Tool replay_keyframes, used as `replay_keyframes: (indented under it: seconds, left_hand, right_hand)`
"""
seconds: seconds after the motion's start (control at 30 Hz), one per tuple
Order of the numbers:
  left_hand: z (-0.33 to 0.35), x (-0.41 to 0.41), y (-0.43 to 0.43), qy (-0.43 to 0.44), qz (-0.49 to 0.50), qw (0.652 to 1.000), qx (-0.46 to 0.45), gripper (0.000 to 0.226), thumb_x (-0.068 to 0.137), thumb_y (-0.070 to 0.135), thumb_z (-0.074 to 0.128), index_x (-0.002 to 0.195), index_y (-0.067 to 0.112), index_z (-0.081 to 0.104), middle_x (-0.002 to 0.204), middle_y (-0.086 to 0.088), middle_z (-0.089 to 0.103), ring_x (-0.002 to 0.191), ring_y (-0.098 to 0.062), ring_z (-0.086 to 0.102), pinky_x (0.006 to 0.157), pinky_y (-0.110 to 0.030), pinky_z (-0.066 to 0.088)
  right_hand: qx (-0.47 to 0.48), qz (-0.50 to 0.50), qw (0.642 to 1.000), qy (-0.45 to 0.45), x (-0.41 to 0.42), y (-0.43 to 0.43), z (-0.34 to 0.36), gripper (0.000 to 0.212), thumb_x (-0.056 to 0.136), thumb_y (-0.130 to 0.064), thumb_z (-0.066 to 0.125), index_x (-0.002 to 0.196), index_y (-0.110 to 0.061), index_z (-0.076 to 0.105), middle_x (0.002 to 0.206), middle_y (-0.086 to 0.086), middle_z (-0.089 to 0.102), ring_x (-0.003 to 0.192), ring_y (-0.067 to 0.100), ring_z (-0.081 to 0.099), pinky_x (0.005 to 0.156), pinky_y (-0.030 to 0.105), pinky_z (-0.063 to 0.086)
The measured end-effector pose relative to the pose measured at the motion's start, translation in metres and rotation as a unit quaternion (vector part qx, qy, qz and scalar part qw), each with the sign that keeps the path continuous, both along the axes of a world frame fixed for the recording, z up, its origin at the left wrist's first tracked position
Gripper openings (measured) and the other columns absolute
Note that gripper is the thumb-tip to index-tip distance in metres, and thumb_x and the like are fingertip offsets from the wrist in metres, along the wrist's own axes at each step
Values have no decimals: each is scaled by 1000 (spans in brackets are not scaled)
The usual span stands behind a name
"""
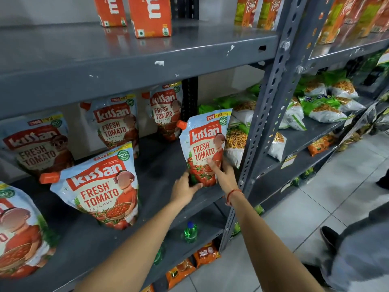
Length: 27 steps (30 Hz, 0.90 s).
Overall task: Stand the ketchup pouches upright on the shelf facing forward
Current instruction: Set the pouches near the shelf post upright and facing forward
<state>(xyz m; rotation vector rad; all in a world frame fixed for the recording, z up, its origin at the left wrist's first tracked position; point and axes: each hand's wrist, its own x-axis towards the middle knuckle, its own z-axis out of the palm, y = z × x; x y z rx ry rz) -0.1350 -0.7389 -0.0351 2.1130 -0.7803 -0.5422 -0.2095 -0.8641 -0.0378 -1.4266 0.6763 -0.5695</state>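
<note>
A Kissan ketchup pouch [205,142] with an orange cap stands upright near the right front of the grey shelf [160,165], label facing me. My left hand [184,189] grips its lower left corner. My right hand [224,175] holds its lower right side, index finger pressed on the label. Another pouch [101,186] stands upright at the front left. A further one [19,228] is cut off by the left edge. Three more pouches [116,125] stand along the back of the shelf.
Orange juice cartons [150,15] stand on the shelf above. A perforated grey upright post [265,114] rises just right of the held pouch. Snack bags [320,102] fill the neighbouring rack. A green bottle [190,231] sits on the lower shelf. A person's shoe [329,234] is on the floor.
</note>
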Motion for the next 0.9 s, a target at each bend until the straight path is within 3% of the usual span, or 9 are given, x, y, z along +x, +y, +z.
replay_keyframes:
  seconds: [0.07, 0.2, 0.3, 0.43, 0.53, 0.7, 0.77, 0.83, 0.9]
  left_hand:
    - [-5, -4, -8, -35, 20, 999, 11, 62, 83, 36, 64, 135, 14, 38, 132, -12, 57, 122, -32, 50, 106, -47, 38]
    - [-17, -11, -14, -91, 34, 995, 10, 64, 86, 40, 58, 140, 18, 32, 120, -10, 66, 119, -27, 53, 118, -45, 10]
    - [-24, -11, -14, -112, 40, 993, 8, 66, 86, 41, 57, 141, 19, 30, 119, -8, 67, 121, -24, 53, 118, -43, 6]
    - [-26, -11, -18, -125, 37, 991, 28, 65, 86, 43, 55, 141, 18, 31, 130, -8, 59, 129, -22, 45, 118, -42, 6]
    - [-22, -12, -14, -103, 16, 994, 39, 63, 87, 43, 54, 140, 15, 34, 139, -10, 51, 133, -25, 39, 118, -42, 11]
    - [-5, -24, 36, -17, -14, 999, -36, 60, 85, 29, 63, 138, 14, 40, 137, -4, 54, 129, -19, 46, 110, -35, 33]
    - [-4, -32, 72, -32, 12, 996, -81, 51, 85, 27, 63, 133, 16, 48, 127, 2, 61, 121, -13, 52, 104, -29, 39]
    - [-6, -38, 112, -48, 53, 989, -129, 35, 85, 23, 63, 119, 18, 59, 114, 9, 66, 110, -7, 59, 95, -24, 46]
    - [-9, -39, 153, -75, 117, 977, -161, 18, 85, 19, 64, 101, 25, 66, 100, 15, 68, 98, 1, 63, 82, -16, 51]
  right_hand:
    - [0, -14, 1000, -7, -1, -1, -3, 50, 76, -50, 68, 119, -28, 53, 113, -5, 66, 102, 7, 63, 80, 21, 50]
    - [2, -22, 1000, -9, -4, -7, -9, 33, 74, -56, 67, 102, -42, 56, 103, -20, 65, 99, 2, 63, 79, 19, 49]
    - [-9, -21, 1000, -12, -3, -7, -12, 38, 75, -57, 65, 106, -40, 54, 101, -22, 64, 99, 2, 63, 78, 18, 49]
    - [-19, -22, 1000, -6, -5, -9, -10, 37, 76, -58, 64, 107, -40, 55, 102, -19, 65, 98, 3, 62, 86, 28, 51]
    - [-35, -62, 997, -1, -9, 0, -12, 53, 77, -56, 65, 119, -26, 55, 113, -4, 66, 104, 11, 63, 90, 31, 51]
    - [-60, -226, 972, 0, -14, 43, -15, 43, 86, -37, 63, 113, -4, 58, 115, 16, 64, 108, 27, 60, 94, 44, 50]
    - [-63, -300, 952, -13, -13, 72, -18, 40, 89, -27, 60, 115, 4, 57, 114, 22, 61, 108, 32, 59, 93, 38, 50]
    - [-93, -318, 943, -33, -11, 106, -20, 29, 89, -17, 61, 109, 4, 60, 109, 23, 59, 102, 32, 59, 86, 25, 47]
    - [-130, -247, 959, -56, -5, 137, -22, 14, 86, -15, 65, 99, -9, 63, 103, 17, 59, 94, 28, 59, 84, 31, 49]
